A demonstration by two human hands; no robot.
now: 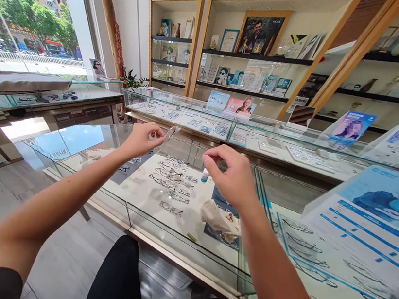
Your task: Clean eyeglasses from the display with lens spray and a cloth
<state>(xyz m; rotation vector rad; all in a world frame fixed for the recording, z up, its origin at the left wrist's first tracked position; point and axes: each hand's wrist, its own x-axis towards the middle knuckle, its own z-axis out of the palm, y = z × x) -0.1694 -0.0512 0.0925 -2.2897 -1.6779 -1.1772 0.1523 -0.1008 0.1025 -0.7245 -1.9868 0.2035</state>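
My left hand (144, 140) pinches a pair of glasses (172, 133) between thumb and fingers, holding them up over the glass counter. The lenses look clear and the frame is thin. To the right, my right hand (228, 174) is closed, thumb and fingertips drawn together; anything between them is too small to make out. Just below those fingertips is a small white and blue bottle (205, 175). A crumpled beige cloth (217, 219) lies on the counter nearer to me, below my right wrist. A short yellow-green piece (191, 237) lies near the front edge.
Under the glass top of the counter (169, 236) lie rows of eyeglasses (173, 180). A large blue and white display card (378, 217) stands at the right. Another glass showcase (196, 119) runs behind, with wall shelves (256, 56) beyond. A window is at the left.
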